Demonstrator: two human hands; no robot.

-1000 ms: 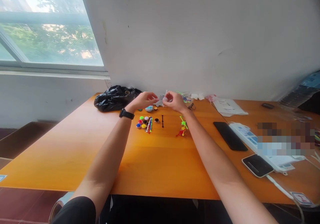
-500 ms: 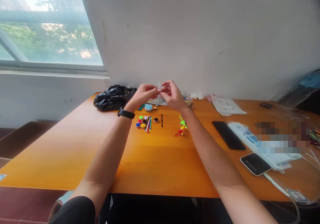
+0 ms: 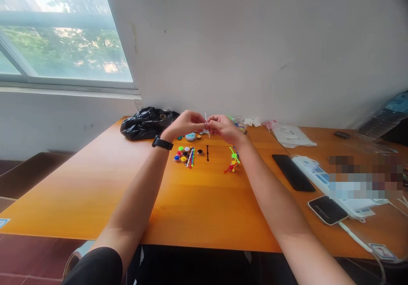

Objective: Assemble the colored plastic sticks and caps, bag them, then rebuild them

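My left hand (image 3: 188,122) and my right hand (image 3: 225,128) meet above the far part of the table, fingers pinched together. Between their fingertips is a thin white plastic stick (image 3: 205,116), standing nearly upright; its middle is hidden by the fingers. Below them lie a black double-ended stick (image 3: 207,152) and a small round black piece (image 3: 200,152). Several coloured sticks (image 3: 191,157) lie beside a cluster of round coloured pieces, among them a yellow one (image 3: 183,159) and a blue one (image 3: 177,159). Near my right forearm are green crossed sticks (image 3: 233,153) and red and yellow ones (image 3: 231,167).
A black plastic bag (image 3: 145,124) lies at the back left of the wooden table (image 3: 197,208). On the right are a black phone (image 3: 292,172), a white power strip (image 3: 314,176), a white-edged device (image 3: 328,210) with a cable, and a white packet (image 3: 291,135) near the wall.
Both hands have come down slightly, and the right hand's fingers have closed in nearer to the left hand. The white stick has lowered with them and now shows below the fingers too.
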